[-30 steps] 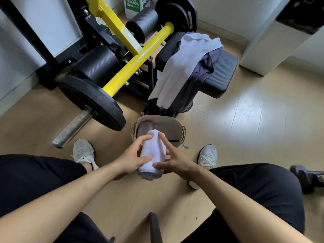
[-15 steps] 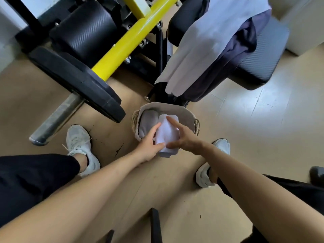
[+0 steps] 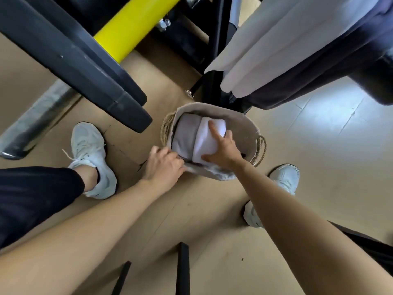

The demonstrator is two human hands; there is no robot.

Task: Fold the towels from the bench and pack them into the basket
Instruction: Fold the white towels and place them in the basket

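White towel (image 3: 204, 145), rolled: lies in the basket (image 3: 241, 124), side by side with and touching a rolled grey towel (image 3: 186, 134) on its left. Right hand (image 3: 223, 151) rests flat on the white towel, fingers straight and spread, index finger along the top, thumb at the near end. Left hand (image 3: 163, 165) grips the basket's near rim, fingers curled over the edge. Both hands bare. Basket: oval, cloth-lined, woven handle at each end, standing on the tan floor (image 3: 319, 167) between the left sneaker (image 3: 91, 156) and the right sneaker (image 3: 285, 179). Beyond the basket, on the bench (image 3: 380, 81): unfolded white towel (image 3: 265, 50) draped over a dark towel (image 3: 308, 79), both hanging off the edge. Upper left: black weight plate (image 3: 74, 67), yellow bar (image 3: 136, 26).
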